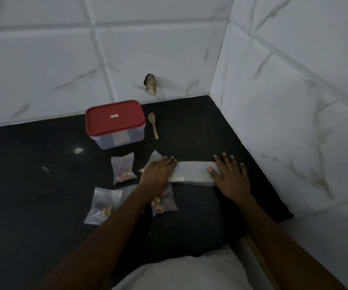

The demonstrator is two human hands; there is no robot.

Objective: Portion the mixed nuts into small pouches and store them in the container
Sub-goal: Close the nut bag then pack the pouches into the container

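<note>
A clear plastic container (118, 140) with a red lid (114, 118) shut on it stands at the back of the black counter (32, 174). Several small clear pouches holding nuts lie in front of it: one (123, 171) near the container, one (103, 206) lower left, one (163, 203) beside my left forearm. A folded flat clear plastic bag (193, 173) lies to the right. My left hand (158, 170) presses flat on its left end and my right hand (231, 176) presses flat on its right end, fingers straight.
A small wooden spoon (153, 125) lies to the right of the container. White marble-look tiled walls meet in a corner behind and to the right. The counter's front edge is near my body.
</note>
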